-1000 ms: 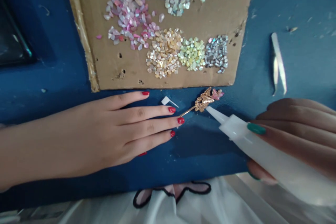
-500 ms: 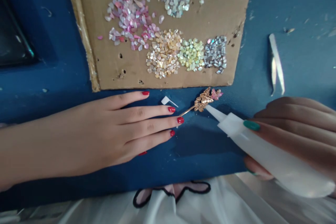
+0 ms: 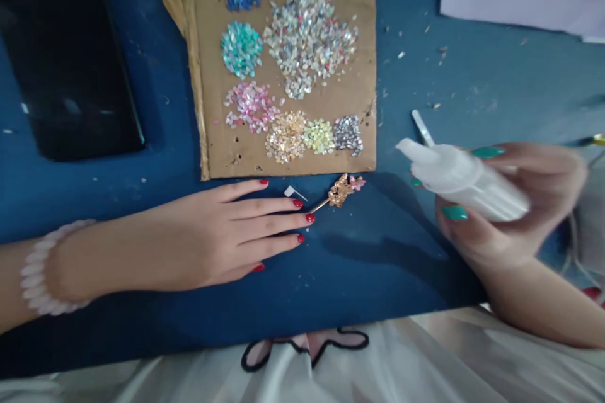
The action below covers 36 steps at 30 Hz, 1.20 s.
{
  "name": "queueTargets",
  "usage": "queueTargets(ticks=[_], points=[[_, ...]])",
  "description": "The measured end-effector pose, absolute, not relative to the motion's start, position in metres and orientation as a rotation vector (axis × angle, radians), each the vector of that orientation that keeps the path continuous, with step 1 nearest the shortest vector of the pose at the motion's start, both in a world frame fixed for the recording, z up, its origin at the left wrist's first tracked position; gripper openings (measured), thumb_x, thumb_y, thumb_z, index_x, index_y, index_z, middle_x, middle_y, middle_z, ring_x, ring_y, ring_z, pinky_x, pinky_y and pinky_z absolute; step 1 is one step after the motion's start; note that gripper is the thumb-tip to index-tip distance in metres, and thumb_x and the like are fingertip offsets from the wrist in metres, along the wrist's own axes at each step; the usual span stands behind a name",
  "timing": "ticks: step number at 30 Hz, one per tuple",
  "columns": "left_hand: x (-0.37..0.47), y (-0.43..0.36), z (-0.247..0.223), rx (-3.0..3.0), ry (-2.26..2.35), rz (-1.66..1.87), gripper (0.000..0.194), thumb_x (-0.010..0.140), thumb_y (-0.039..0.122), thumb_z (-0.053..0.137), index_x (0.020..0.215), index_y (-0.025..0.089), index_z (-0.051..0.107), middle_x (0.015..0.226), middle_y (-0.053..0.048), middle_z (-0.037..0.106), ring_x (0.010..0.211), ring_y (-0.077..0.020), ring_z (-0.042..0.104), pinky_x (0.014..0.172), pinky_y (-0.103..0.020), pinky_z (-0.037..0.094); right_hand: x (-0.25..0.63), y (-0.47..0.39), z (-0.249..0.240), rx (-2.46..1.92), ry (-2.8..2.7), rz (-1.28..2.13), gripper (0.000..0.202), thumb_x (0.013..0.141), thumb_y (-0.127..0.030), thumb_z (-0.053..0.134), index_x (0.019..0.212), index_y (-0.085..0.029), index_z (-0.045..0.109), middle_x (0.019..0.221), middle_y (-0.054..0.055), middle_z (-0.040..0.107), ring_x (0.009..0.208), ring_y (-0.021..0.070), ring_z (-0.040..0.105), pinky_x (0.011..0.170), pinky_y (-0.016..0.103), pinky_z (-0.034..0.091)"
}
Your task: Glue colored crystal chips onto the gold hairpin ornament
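Blue table [image 3: 350,296], left hand [image 3: 203,236] flat, gold pin [image 3: 339,191] at fingertips, right hand [image 3: 515,242] gripping bottle [image 3: 466,177]

My left fingers [image 3: 274,225] lie on the blue surface [image 3: 331,302]; a gold hairpin [image 3: 338,192], cardboard [image 3: 215,154], black device [image 3: 70,82] and tweezers [image 3: 421,126] sit farther from its near edge.

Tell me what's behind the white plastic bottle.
On the blue tabletop behind the white plastic bottle held by the right hand, one end of a slim silver metal tool shows. The rest is covered and cannot be seen.
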<state>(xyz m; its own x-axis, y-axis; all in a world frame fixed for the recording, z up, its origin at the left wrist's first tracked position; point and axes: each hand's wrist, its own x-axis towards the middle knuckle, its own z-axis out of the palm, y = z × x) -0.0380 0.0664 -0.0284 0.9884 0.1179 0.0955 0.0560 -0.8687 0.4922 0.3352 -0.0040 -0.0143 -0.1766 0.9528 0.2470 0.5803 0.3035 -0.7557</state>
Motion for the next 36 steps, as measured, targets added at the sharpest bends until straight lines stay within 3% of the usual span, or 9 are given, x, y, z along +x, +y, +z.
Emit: queueTargets(ticks=[2,7,12,17,21,26,29,33,36], points=[[-0.039,0.066,-0.031,2.659,0.102,0.192,0.047,0.109,0.034,0.051,0.155,0.026,0.054,0.163,0.001,0.054,0.154,-0.0185,0.049,0.140,-0.036,0.006,0.325,-0.001,-0.017,-1.232,-1.745,0.710,0.043,0.092,-0.035,0.075,0.132,-0.036,0.062,0.103,0.004,0.074,0.064,0.0180,0.067,0.049,0.030,0.049],[-0.037,0.068,-0.033,2.714,0.105,0.155,0.049,0.108,0.034,0.055,0.157,0.027,0.053,0.164,0.000,0.054,0.154,-0.0188,0.048,0.140,-0.037,0.011,0.314,0.007,-0.022,-1.187,-1.572,0.887,0.047,0.082,-0.041,0.086,0.125,-0.036,0.068,0.109,0.002,0.077,0.087,0.0196,0.075,0.063,0.027,0.058],[-0.036,0.072,-0.029,2.781,0.069,0.163,0.047,0.108,0.033,0.055,0.155,0.027,0.055,0.167,0.000,0.049,0.156,-0.0214,0.047,0.139,-0.039,0.014,0.314,0.009,-0.028,-1.135,-1.503,0.973,0.046,0.076,-0.032,0.090,0.117,-0.034,0.070,0.107,0.001,0.076,0.087,0.0171,0.073,0.066,0.024,0.057],[-0.035,0.076,-0.024,2.881,-0.069,0.294,0.043,0.106,0.030,0.057,0.148,0.023,0.060,0.159,-0.006,0.060,0.149,-0.0286,0.054,0.128,-0.043,0.040,0.309,0.009,-0.032,-1.093,-1.457,1.033,0.047,0.077,-0.030,0.090,0.119,-0.035,0.071,0.108,-0.002,0.076,0.087,0.0152,0.072,0.068,0.022,0.056],[-0.034,0.081,-0.026,2.950,0.105,0.519,0.036,0.105,0.017,0.050,0.139,0.020,0.064,0.138,-0.010,0.074,0.131,-0.0216,0.067,0.110,-0.036,0.056,0.303,0.011,-0.029,-1.079,-1.408,1.070,0.041,0.083,-0.052,0.084,0.117,-0.034,0.072,0.098,0.000,0.076,0.082,0.0183,0.071,0.070,0.029,0.058],[-0.030,0.089,-0.033,2.977,0.407,0.476,0.040,0.108,0.018,0.044,0.144,0.018,0.062,0.142,-0.012,0.071,0.130,-0.0255,0.066,0.110,-0.042,0.056,0.299,0.016,-0.027,-1.028,-1.420,1.009,0.039,0.088,-0.067,0.073,0.104,-0.031,0.075,0.084,0.000,0.073,0.078,0.0191,0.068,0.077,0.034,0.058],[-0.027,0.094,-0.038,2.984,0.367,0.497,0.040,0.109,0.021,0.043,0.141,0.017,0.066,0.138,-0.011,0.074,0.127,-0.0267,0.067,0.106,-0.044,0.057,0.302,0.021,-0.031,-1.045,-1.426,0.932,0.044,0.086,-0.070,0.074,0.110,-0.033,0.074,0.093,-0.001,0.073,0.080,0.0179,0.067,0.074,0.032,0.056],[-0.026,0.101,-0.045,2.989,0.349,0.567,0.037,0.111,0.026,0.044,0.131,0.021,0.074,0.124,-0.009,0.080,0.115,-0.0235,0.071,0.101,-0.040,0.057,0.307,0.030,-0.029,-1.082,-1.516,0.849,0.053,0.083,-0.070,0.078,0.120,-0.032,0.072,0.116,0.001,0.074,0.101,0.0220,0.069,0.091,0.037,0.058],[-0.026,0.104,-0.049,3.004,0.338,0.616,0.034,0.111,0.031,0.047,0.124,0.021,0.078,0.119,-0.010,0.081,0.109,-0.0223,0.072,0.096,-0.038,0.057,0.310,0.040,-0.016,-1.089,-1.637,0.795,0.059,0.080,-0.070,0.082,0.120,-0.027,0.073,0.118,0.004,0.075,0.108,0.0246,0.068,0.101,0.042,0.056]])
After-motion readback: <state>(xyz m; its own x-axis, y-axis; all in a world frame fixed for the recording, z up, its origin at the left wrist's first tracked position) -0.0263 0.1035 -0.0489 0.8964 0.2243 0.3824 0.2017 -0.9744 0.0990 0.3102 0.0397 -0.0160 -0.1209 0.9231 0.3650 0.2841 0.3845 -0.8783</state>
